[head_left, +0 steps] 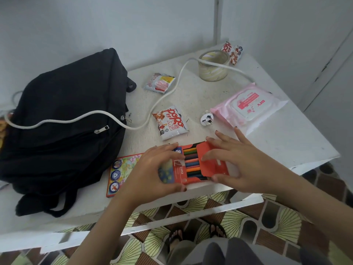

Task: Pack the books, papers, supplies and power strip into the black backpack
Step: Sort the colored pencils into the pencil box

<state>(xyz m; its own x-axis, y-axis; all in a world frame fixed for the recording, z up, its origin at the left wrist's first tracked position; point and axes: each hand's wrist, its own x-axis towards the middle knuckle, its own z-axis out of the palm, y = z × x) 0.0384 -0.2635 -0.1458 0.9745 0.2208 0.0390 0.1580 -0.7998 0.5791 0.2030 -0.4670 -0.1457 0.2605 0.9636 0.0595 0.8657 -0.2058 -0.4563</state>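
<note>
The left hand [152, 169] is gripping an open red pencil box [179, 175]. The right hand [235, 163] is pressing its flap [204, 149] with straight fingers.

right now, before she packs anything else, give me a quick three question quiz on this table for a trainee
1. True or false: the white cable lies across the black backpack.
2. Which thing do the left hand and right hand both touch? A) pink wipes pack B) pencil box C) tape roll
3. Fill in: the pencil box's flap is ____, so the pencils show.

Key: 1 true; 2 B; 3 open
</note>
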